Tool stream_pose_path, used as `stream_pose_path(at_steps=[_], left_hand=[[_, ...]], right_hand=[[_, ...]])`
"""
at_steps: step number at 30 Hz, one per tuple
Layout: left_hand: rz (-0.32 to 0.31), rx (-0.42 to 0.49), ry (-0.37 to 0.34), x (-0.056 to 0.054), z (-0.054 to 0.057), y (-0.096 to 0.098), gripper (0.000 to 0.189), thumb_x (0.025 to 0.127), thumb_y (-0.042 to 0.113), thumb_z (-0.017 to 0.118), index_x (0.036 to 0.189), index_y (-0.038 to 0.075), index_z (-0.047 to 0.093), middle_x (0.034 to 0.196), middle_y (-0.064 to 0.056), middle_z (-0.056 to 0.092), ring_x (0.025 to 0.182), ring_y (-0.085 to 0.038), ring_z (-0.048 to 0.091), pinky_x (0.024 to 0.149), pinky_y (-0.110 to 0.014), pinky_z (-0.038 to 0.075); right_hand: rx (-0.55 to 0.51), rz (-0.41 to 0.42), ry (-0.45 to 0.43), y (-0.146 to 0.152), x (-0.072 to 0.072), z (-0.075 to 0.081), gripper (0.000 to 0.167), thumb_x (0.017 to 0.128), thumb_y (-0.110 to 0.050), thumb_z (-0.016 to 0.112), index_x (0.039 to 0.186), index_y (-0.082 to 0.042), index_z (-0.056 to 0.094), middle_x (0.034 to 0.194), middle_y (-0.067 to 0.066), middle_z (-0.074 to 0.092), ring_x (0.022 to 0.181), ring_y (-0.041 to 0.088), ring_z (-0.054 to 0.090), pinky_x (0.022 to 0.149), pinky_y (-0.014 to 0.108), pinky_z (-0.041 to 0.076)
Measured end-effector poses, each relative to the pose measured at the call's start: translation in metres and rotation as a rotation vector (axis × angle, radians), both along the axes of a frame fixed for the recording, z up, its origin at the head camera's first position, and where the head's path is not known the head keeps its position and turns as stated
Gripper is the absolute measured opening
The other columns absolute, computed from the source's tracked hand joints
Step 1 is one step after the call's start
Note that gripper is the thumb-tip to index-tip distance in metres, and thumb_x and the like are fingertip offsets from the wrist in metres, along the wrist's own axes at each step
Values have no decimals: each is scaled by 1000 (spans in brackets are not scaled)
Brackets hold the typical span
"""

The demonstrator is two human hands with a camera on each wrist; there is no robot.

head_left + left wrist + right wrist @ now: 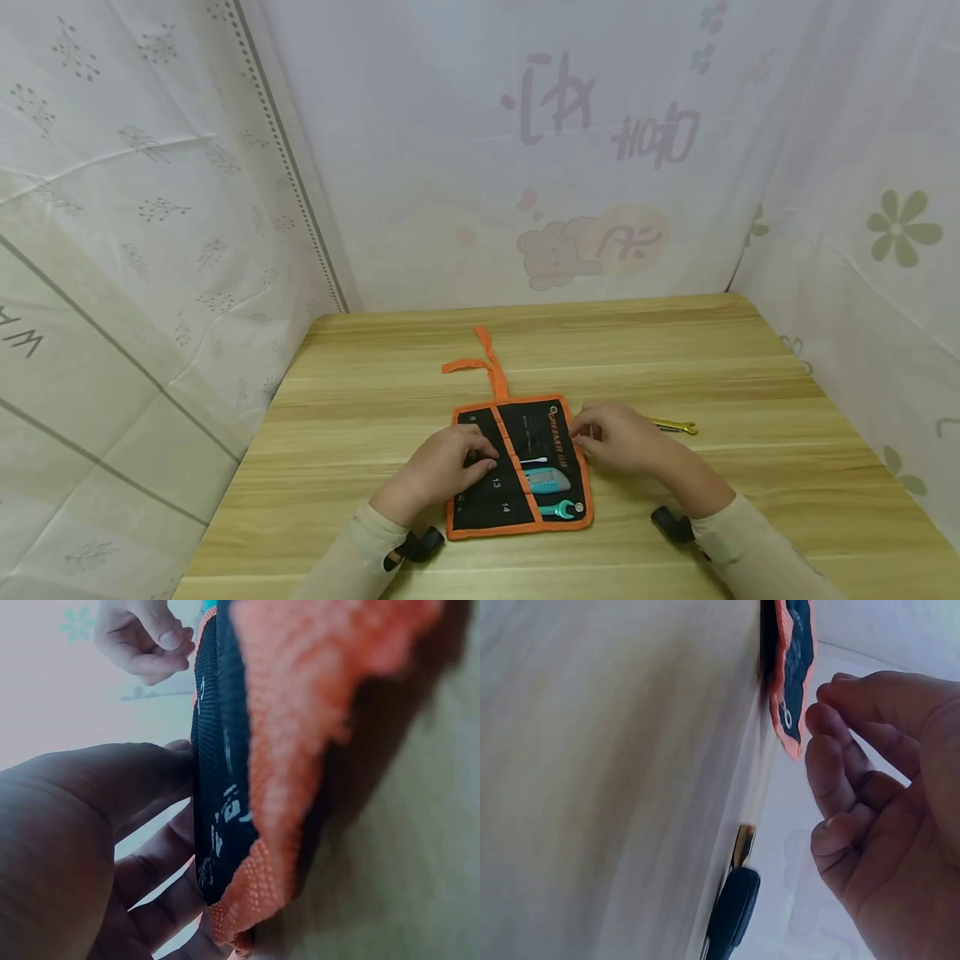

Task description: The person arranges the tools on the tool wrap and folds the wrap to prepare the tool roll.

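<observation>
A black tool pouch with orange edging (pixel 480 521) lies unrolled on the table, its pockets numbered. My left hand (pixel 446 462) rests on its left half, the thumb and fingertips touching the black fabric (pixel 221 765). By the pouch's right edge is my right hand (pixel 622 437), fingers loosely bent and nothing between them in the right wrist view. Sticking out of the pockets are a turquoise utility knife (pixel 547 480), a green open-ended wrench (pixel 558 510) and a thin silver shaft (pixel 535 460).
To the right of the pouch, a gold open-ended wrench (pixel 678 426) lies partly behind my right hand. A dark-handled object (pixel 735 907) shows near it in the right wrist view. Orange ties (pixel 498 379) stretch toward the far edge of the wooden table (pixel 360 375). Printed curtains surround it.
</observation>
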State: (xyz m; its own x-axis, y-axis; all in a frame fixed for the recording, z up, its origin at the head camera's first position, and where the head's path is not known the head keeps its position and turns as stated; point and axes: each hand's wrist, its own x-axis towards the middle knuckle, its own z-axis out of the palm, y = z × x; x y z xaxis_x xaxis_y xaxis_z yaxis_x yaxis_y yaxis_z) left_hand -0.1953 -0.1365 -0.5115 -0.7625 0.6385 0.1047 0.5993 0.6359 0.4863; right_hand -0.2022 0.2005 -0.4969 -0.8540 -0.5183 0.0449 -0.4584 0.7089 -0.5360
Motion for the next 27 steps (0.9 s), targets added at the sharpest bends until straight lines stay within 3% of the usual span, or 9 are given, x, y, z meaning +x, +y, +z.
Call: stream_pose_path(at_steps=[7, 18, 27], left_hand=[[-1, -46, 32, -3, 4, 4, 12, 102, 27, 72, 109, 23, 82, 96, 16, 64, 79, 0, 56, 72, -26, 51], [-64, -107, 23, -9, 11, 5, 18, 104, 26, 69, 119, 23, 79, 102, 13, 66, 75, 1, 53, 69, -24, 50], [-91, -143, 30, -13, 13, 7, 22, 105, 26, 68, 126, 26, 74, 96, 17, 61, 76, -1, 52, 68, -24, 48]], right_hand=[[-17, -71, 31, 23, -1, 1, 8, 98, -16, 77, 106, -18, 78, 92, -16, 62, 77, 4, 56, 67, 28, 51], [8, -171, 64, 59, -4, 0, 14, 94, -14, 80, 108, -16, 79, 93, -13, 63, 78, 8, 57, 66, 29, 51], [8, -180, 48, 83, -8, -4, 18, 92, -12, 83, 109, -14, 78, 101, -7, 67, 83, 10, 60, 70, 33, 53]])
